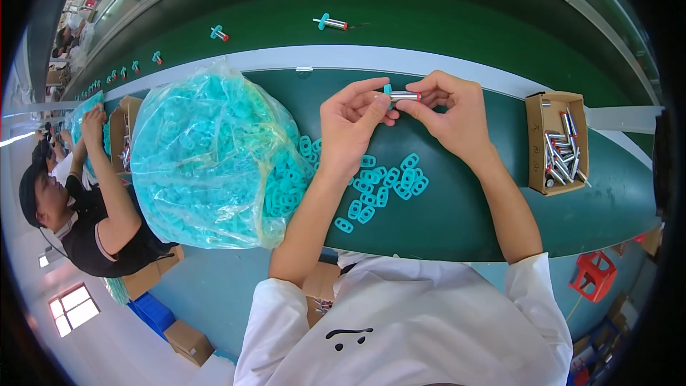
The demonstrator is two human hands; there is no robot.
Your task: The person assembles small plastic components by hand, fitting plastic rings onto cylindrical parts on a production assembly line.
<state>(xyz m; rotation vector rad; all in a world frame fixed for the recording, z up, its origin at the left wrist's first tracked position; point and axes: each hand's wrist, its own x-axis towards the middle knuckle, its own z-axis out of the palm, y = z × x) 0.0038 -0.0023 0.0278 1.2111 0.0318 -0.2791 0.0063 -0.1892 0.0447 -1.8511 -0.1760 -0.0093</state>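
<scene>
My right hand [457, 118] pinches a shiny metal cylinder [405, 96] by its red-ringed end. A teal oval piece with holes [387, 90] sits at the cylinder's other end, held between the thumb and fingers of my left hand [348, 125]. How far the cylinder passes into the piece is hidden by my fingers. Below my hands, several loose teal pieces [382, 196] lie scattered on the dark green table [450, 221]. Left of my left forearm stands a large clear plastic bag [207, 157] full of the same teal pieces.
A cardboard box [536, 139] of metal cylinders stands at the right. Beyond the pale rail [357, 55], a green conveyor belt [429, 21] carries cylinders fitted with teal pieces [333, 23]. A co-worker [107, 221] works at the left; a red stool [593, 275] stands lower right.
</scene>
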